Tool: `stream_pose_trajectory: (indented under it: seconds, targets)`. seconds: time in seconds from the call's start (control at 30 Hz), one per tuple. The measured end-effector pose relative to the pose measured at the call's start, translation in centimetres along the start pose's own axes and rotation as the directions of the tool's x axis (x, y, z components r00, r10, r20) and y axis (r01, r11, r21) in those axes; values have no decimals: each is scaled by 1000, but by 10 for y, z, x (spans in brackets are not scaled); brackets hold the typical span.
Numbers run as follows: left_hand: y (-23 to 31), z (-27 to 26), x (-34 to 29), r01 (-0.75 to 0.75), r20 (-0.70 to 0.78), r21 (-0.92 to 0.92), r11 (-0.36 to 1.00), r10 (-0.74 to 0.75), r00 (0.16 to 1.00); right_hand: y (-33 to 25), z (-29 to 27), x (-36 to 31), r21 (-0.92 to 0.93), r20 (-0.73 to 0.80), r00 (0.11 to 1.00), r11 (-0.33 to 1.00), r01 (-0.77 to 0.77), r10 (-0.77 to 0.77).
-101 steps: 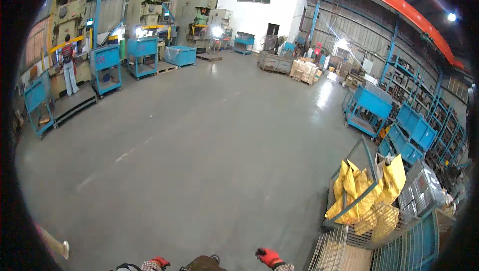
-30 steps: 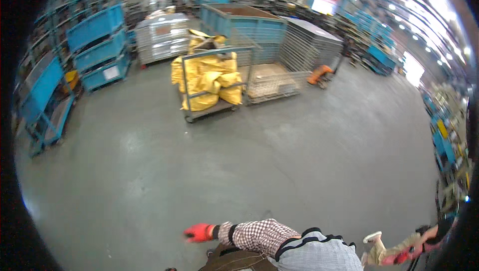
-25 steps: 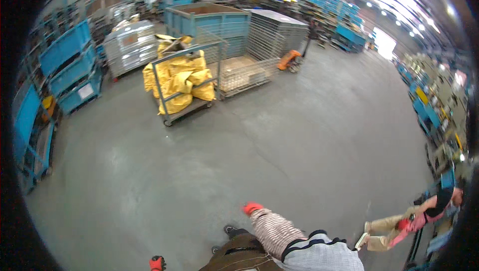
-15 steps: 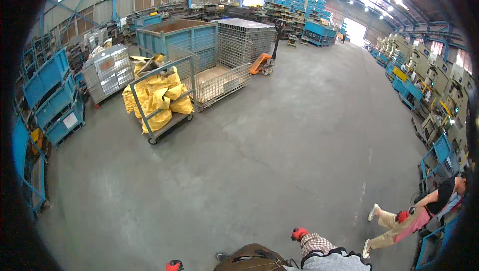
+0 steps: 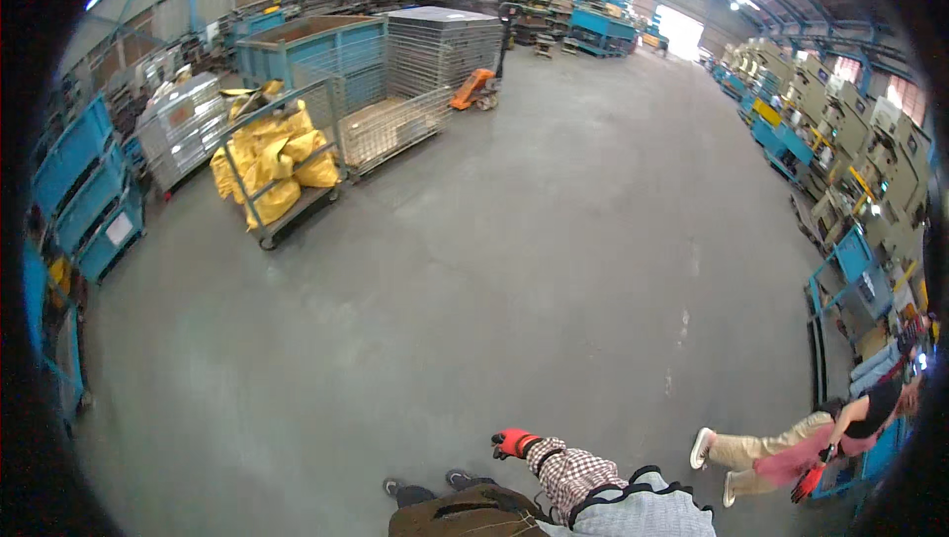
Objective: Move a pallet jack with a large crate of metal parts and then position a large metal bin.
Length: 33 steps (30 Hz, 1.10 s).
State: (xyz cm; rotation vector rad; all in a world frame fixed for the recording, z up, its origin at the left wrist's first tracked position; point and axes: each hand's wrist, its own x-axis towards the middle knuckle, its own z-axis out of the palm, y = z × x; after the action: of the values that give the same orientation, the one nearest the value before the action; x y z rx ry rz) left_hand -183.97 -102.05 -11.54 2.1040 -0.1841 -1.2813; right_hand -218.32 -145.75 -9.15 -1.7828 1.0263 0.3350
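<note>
Fingers (image 5: pixel 502 444) (right) above floor (image 5: pixel 514 270) | cart (image 5: pixel 308 210), yellow sacks (image 5: pixel 269 157) left | person (image 5: pixel 791 453) right

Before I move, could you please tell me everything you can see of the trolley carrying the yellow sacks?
The trolley stands upright on the grey floor, toward the left of the view. It has a low, flat deck and a grey-blue frame of bars, seemingly metal, with one crossbar partway up; at least two casters show beneath. Crumpled yellow sacks lie heaped on it. A mesh cage stands close at its right; whether they touch is unclear.
</note>
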Motion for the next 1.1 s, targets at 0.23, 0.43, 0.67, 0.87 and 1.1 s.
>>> stream_pose_trajectory:
  seconds: [0.23, 0.43, 0.67, 0.87, 1.1]
  targets:
    - [-75, -36, -77, -70, -159, -211, 975, 37, 987, 117, 80, -13, -99, 149, 987, 994, -42, 56]
    - [-225, -89, -128, -127, -309, -442, 888, -18, 951, 39, 124, -77, -303, 155, 977, 948, -92, 144]
    - [-440, -64, -283, 310, -284, -512, 801, -498, 819, -51, 215, -85, -257, 286, 957, 957, 135, -58]
    - [-448, -54, -348, -6, -567, -495, 869, -318, 760, -55, 205, -9, -819, 384, 923, 459, 345, -9]
    - [-437, 126, -585, -198, -774, -613, 765, -631, -40, -380, 518, -11, -581, 673, 632, 253, 773, -384]
